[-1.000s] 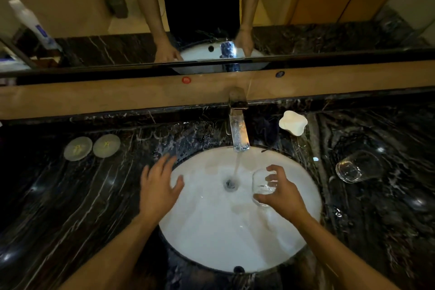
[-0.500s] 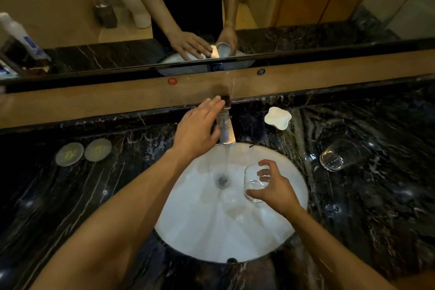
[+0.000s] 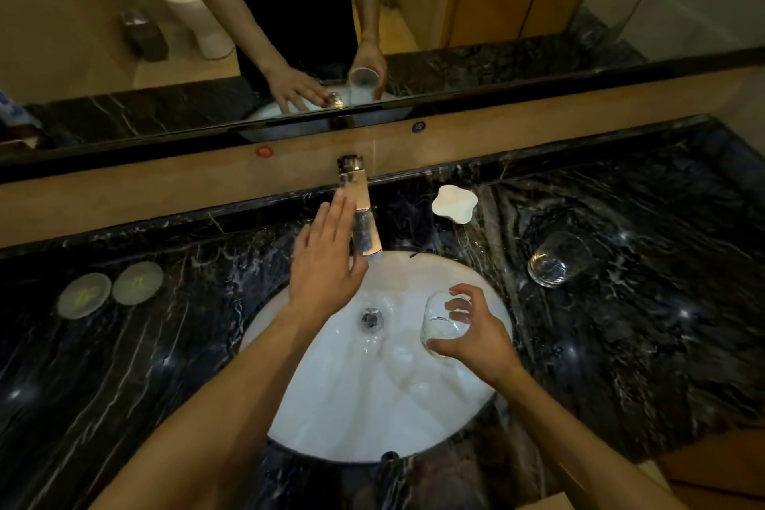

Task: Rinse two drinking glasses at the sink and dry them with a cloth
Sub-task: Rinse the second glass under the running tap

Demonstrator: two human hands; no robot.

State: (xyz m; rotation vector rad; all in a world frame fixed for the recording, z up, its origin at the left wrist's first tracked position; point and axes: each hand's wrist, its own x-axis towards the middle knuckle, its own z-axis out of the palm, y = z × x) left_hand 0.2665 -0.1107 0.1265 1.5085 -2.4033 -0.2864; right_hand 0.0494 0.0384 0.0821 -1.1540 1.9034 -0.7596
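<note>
L hand: our left hand lies flat, fingers spread, beside the tap, gripping nothing.
R hand: our right hand wraps glass over basin, at 3 o'clock of drain.
2nd glass: second glass lies tipped on bench, at 2 o'clock.
Around: soap dish at 1; two round pads at 9.
Room: bench bare near R edge.
</note>
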